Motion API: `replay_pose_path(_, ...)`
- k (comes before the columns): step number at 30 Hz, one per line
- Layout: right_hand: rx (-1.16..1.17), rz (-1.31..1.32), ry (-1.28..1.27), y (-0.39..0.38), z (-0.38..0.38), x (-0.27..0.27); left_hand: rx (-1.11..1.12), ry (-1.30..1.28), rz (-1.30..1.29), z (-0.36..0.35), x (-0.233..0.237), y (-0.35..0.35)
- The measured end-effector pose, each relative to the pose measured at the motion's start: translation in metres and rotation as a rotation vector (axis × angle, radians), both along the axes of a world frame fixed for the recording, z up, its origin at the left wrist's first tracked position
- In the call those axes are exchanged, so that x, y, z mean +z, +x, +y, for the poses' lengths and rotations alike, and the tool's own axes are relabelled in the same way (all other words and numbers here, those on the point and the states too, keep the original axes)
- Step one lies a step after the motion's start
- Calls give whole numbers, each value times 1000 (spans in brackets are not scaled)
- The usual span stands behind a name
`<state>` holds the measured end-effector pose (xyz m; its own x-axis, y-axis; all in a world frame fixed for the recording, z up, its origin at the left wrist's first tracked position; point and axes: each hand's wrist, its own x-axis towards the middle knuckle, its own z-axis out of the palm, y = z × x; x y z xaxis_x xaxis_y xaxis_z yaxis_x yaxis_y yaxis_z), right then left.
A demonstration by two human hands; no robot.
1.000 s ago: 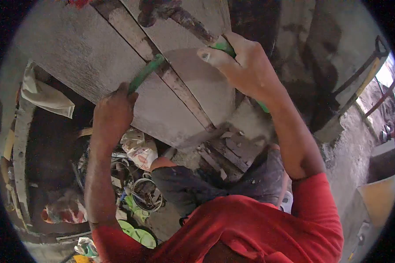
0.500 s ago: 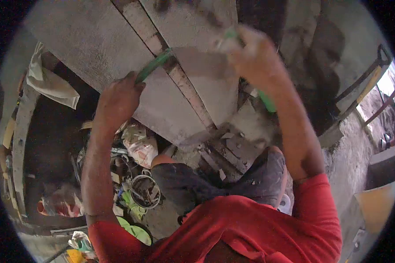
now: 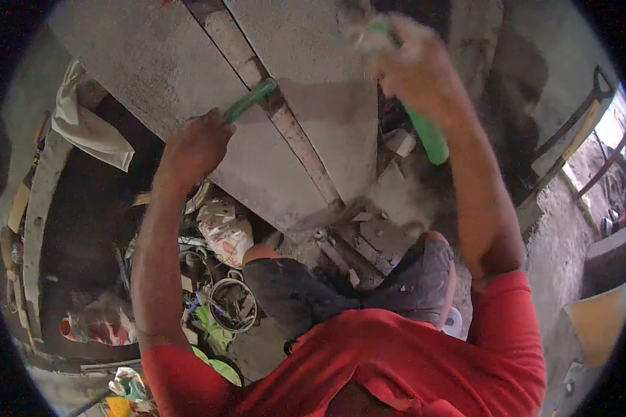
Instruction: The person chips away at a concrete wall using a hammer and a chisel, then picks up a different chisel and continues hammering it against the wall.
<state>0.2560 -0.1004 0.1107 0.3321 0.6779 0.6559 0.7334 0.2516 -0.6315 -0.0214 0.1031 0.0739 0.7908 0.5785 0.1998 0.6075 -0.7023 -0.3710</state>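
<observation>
My left hand is closed round a green rod-like tool. Its far end lies over the narrow strip between two grey slabs; contact is hard to judge. My right hand, raised at the upper right, grips a hammer with a green handle. That handle's lower end shows beside my forearm. The hammer's head is smeared by motion near the top of the view.
Below the slabs, rubble and broken pieces lie between my knees. A round bucket of scraps stands at my left, near a plastic bag. White cloth hangs at the left. A handsaw-like tool leans at the right.
My right hand has risen a little with the hammer, and more of its green handle shows. My left hand and the green tool stay nearly in place.
</observation>
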Motion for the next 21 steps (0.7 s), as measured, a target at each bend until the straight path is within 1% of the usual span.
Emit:
replay_pose_path(1,0,6,148,-1,-3,12,-3,5,1,0,2,1)
replay_pose_path(2,-4,6,152,-2,1,12,-51,76,47,-2,3,1)
replay_pose_path(3,-91,35,193,-5,10,8,-98,143,93,-4,2,2)
replay_pose_path(4,-176,62,232,-5,18,1,-99,141,93,-7,3,5)
replay_pose_path(5,-176,61,228,1,34,-27,-14,51,46,-12,5,7)
replay_pose_path(6,-170,-341,193,12,55,-67,70,-35,-3,-16,7,8)
replay_pose_path(7,-162,-743,156,18,64,-85,67,-31,-8,-16,3,5)
replay_pose_path(8,-172,-743,162,15,53,-74,-53,-8,-89,-11,-2,2)
replay_pose_path(9,-148,-489,-117,16,38,-61,-179,13,-173,-5,-6,2)
replay_pose_path(10,-112,-234,-380,14,28,-41,-182,24,-184,-3,-2,2)
replay_pose_path(11,-115,-227,-383,13,19,-29,-142,-25,-179,-2,-3,1)
replay_pose_path(13,-93,-103,-202,11,5,3,-99,-72,-178,0,-3,-1)
replay_pose_path(14,-91,-103,-203,4,-6,24,-221,82,-86,1,-2,-2)
replay_pose_path(15,-80,-7,-9,-6,-19,45,-341,238,8,1,-2,-3)
replay_pose_path(16,-70,89,184,-12,-24,55,-340,237,9,-6,1,-2)
replay_pose_path(17,-69,89,183,-9,-15,48,-255,158,-56,-20,7,2)
replay_pose_path(18,-227,105,214,-1,5,31,-169,78,-117,-27,10,3)
replay_pose_path(19,-385,120,243,7,27,6,-167,75,-116,-23,10,2)
replay_pose_path(20,-391,-450,313,34,63,-57,-164,38,-24,-15,12,4)
replay_pose_path(21,-380,-1024,372,56,87,-104,-163,4,65,-11,13,5)
